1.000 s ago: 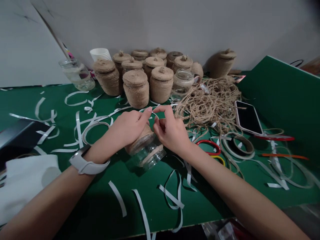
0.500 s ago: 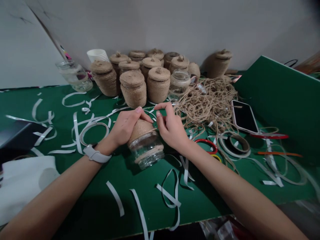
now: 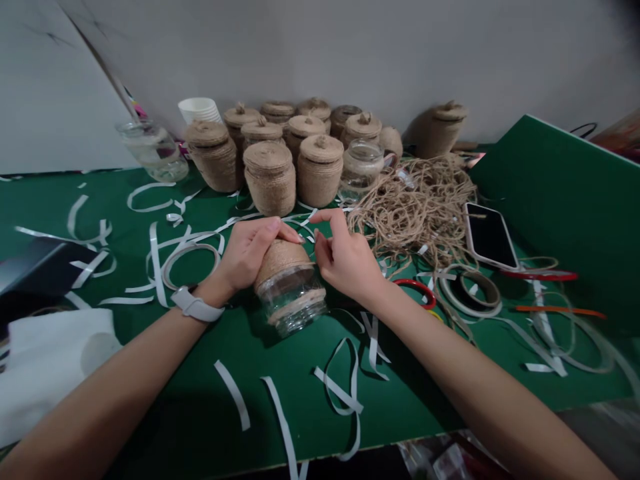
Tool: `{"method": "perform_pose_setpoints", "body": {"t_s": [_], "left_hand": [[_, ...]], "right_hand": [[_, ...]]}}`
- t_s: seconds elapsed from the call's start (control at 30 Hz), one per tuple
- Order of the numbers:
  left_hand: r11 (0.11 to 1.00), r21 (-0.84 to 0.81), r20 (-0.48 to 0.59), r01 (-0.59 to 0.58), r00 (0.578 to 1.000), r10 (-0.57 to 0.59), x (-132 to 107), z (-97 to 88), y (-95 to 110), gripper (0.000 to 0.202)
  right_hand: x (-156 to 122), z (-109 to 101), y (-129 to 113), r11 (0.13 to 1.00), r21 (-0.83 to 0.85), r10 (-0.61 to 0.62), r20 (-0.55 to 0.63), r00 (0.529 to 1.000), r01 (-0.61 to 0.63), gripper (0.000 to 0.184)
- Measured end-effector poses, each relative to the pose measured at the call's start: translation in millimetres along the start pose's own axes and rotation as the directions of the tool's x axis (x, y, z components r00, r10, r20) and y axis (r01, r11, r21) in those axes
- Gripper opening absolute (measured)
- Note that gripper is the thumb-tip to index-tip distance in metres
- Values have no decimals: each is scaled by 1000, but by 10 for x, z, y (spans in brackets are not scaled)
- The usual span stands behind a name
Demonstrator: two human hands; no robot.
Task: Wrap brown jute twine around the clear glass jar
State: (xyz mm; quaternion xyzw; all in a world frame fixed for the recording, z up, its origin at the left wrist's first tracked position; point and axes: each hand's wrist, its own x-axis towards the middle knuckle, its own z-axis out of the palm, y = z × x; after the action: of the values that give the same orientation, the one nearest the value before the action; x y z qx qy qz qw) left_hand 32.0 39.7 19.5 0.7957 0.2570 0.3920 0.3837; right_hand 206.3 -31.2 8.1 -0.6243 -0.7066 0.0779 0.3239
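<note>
A glass jar [image 3: 295,303] lies tilted on the green table, its upper part wound with jute twine [image 3: 283,260] and its lower glass bare but for a pale band. Wrapped over the twine-covered end, my left hand [image 3: 250,250] grips the jar from the left. My right hand [image 3: 345,257] is at the jar's right side, fingers curled and index finger bent forward. A short bit of twine shows running from the winding into its curled fingers; the rest of that strand is hidden.
Several twine-wrapped jars [image 3: 270,180] stand at the back beside a bare glass jar [image 3: 363,167]. A twine heap [image 3: 415,207], phone [image 3: 491,233], tape roll [image 3: 487,293] and red-handled scissors [image 3: 420,288] lie to the right. White strips [image 3: 233,393] litter the table.
My left thumb has lifted and shifted on the jar's wrapped end. My right hand has moved slightly down and right, its fingers more curled. The jar stays about where it was.
</note>
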Motion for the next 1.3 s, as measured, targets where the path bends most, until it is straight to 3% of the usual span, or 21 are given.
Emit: {"method": "perform_pose_setpoints", "body": {"t_s": [0.17, 0.27, 0.37, 0.43, 0.53, 0.6, 0.7, 0.8, 0.9, 1.0, 1.1, 1.3], "left_hand": [[999, -5, -5, -46, 999, 46, -40, 17, -12, 46], [982, 58, -48, -179, 982, 182, -79, 42, -16, 48], [915, 218, 36, -340, 939, 341, -89, 44, -12, 43], [869, 325, 118, -372, 928, 353, -72, 26, 20, 36], [868, 406, 161, -285, 957, 239, -18, -7, 149, 28], [907, 395, 150, -147, 984, 95, 26, -9, 268, 25], [938, 324, -41, 125, 992, -118, 88, 46, 396, 23], [916, 337, -125, 220, 974, -188, 137, 133, 396, 28], [901, 343, -37, 267, 962, -271, 168, 176, 334, 44], [894, 292, 126, 341, 913, -389, 174, 156, 307, 63], [899, 243, 131, 364, 906, -402, 153, 123, 300, 65], [957, 126, -10, 263, 965, -263, 85, 142, 179, 60]], "right_hand": [[-1, 66, -6, 999, 31, 30, -8, 1000, -30, 29], [8, 61, 6, 989, 141, 49, -2, 999, -48, 27], [34, 28, 49, 958, 280, 74, -13, 997, -67, 22], [51, 7, 78, 934, 349, 87, -16, 996, -76, 20], [54, -15, 73, 931, 361, 81, -40, 996, -61, 20], [33, -25, 18, 948, 316, 50, -49, 998, -32, 21], [-21, -25, -116, 968, 250, -9, -42, 999, 19, 25], [-61, 1, -218, 966, 256, -29, -47, 998, 40, 27], [-57, 37, -222, 959, 282, -6, -59, 998, 23, 24], [-22, 48, -158, 955, 296, 24, -66, 998, -3, 23], [8, 20, -101, 948, 317, 48, -82, 995, -19, 21], [22, -38, -61, 947, 321, 57, -102, 993, -22, 17]]}}
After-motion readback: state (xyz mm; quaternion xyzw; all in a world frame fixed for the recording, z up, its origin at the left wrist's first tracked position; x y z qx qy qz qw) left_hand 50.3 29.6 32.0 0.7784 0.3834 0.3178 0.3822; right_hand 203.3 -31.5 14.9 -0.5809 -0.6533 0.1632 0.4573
